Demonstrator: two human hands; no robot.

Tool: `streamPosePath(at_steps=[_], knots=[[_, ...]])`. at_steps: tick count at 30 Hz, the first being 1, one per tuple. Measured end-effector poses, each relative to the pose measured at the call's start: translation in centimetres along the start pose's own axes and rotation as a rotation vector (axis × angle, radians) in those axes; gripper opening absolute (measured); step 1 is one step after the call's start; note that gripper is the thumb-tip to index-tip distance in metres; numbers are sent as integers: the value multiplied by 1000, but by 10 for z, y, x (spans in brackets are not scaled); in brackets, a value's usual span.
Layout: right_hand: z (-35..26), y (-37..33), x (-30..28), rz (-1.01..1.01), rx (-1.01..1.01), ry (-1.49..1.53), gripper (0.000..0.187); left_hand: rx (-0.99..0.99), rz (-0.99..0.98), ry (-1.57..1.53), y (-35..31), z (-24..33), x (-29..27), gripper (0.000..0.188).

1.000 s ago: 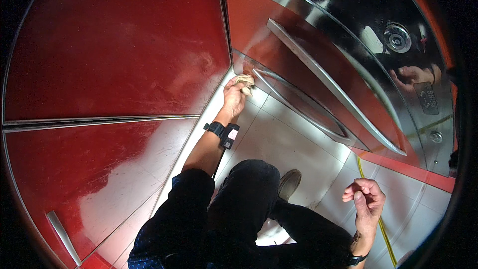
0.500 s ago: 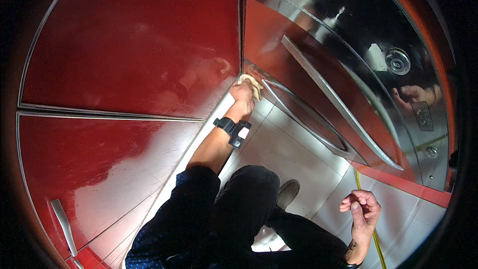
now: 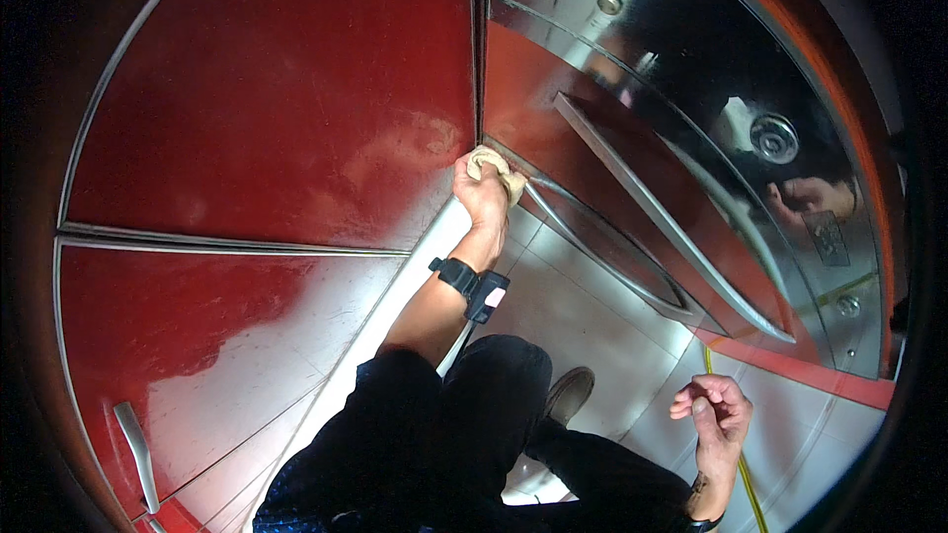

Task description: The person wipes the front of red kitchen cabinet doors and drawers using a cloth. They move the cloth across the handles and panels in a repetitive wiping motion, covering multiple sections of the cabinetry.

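Beige cloth (image 3: pixel 496 167) is bunched in the person's left hand (image 3: pixel 481 199), fingers clenched around it and pressing it into the corner where a glossy red panel (image 3: pixel 286 99) meets a steel-trimmed wall, so the wad reaches the seam. A black wristband (image 3: pixel 470 285) circles that wrist. A curved metal rail (image 3: pixel 602 247) runs off to the right of the cloth. Near right, the right hand (image 3: pixel 713 413) hangs free, fingers loosely curled, holding nothing, above the pale tiled floor (image 3: pixel 592 326).

the left hand (image 3: pixel 482 195) covers most of the beige cloth (image 3: pixel 491 164), so only its crumpled top shows; the right hand (image 3: pixel 713 415) has its wrist cut off by the lower edge
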State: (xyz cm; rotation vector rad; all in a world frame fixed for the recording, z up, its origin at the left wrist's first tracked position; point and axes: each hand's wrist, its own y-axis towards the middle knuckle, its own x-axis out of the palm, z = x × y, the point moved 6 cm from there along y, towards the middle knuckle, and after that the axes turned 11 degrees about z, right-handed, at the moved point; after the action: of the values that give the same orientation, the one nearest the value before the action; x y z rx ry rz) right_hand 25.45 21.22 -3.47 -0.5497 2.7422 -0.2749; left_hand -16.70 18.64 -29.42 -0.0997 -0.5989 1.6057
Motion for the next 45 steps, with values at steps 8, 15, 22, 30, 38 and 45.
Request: streamPosePath(at_steps=[8, 15, 22, 30, 38, 45], knots=[[-5, 0, 5, -49, -3, 42, 18, 210, -36, 14, 5, -11, -3, 20], [-2, -2, 5, -30, -2, 9, 17, -93, -30, 15, 29, -49, -12, 11], [3, -3, -1, -13, 41, 32, 21, 11, -85, -61, 18, -55, -5, 13], [13, -3, -7, 8, 52, 54, 22, 61, -219, -157, 31, -44, 11, 12], [12, -5, -7, 4, 56, 64, 28, -146, 2, -20, 24, -35, 16, 10], [10, -3, -5, -8, 54, 71, 27, 78, -222, -16, -30, -29, 33, 12]])
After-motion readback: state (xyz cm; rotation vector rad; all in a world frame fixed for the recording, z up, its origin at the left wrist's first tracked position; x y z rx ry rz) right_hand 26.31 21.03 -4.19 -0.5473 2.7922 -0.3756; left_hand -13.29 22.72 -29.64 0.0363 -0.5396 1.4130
